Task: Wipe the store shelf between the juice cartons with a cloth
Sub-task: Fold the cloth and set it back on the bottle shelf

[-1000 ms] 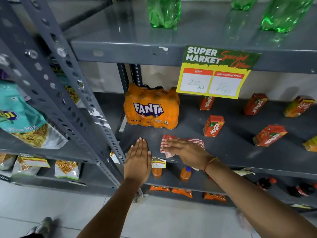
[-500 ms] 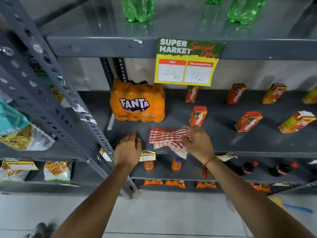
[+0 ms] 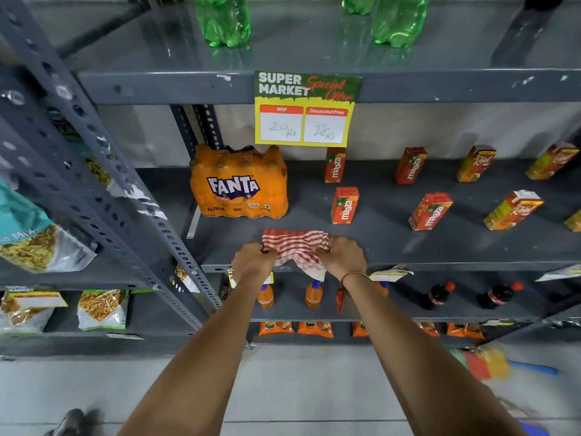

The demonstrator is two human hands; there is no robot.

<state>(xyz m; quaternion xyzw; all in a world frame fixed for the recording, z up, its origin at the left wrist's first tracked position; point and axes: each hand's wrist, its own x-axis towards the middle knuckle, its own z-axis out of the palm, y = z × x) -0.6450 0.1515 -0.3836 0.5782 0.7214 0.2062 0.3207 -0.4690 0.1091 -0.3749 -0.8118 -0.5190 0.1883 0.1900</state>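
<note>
Left hand (image 3: pixel 253 259) newly on cloth (image 3: pixel 295 245), fingertips hidden

we see shelf (image 3: pixel 393 247): painted metal, matt grey, scuffed | cloth (image 3: pixel 295 243): soft woven fabric | cartons (image 3: pixel 345 205): printed card, slight sheen | Fanta pack (image 3: pixel 239 184): glossy plastic wrap | bottles (image 3: pixel 224 20): clear shiny green plastic | sign (image 3: pixel 306 108): paper
</note>
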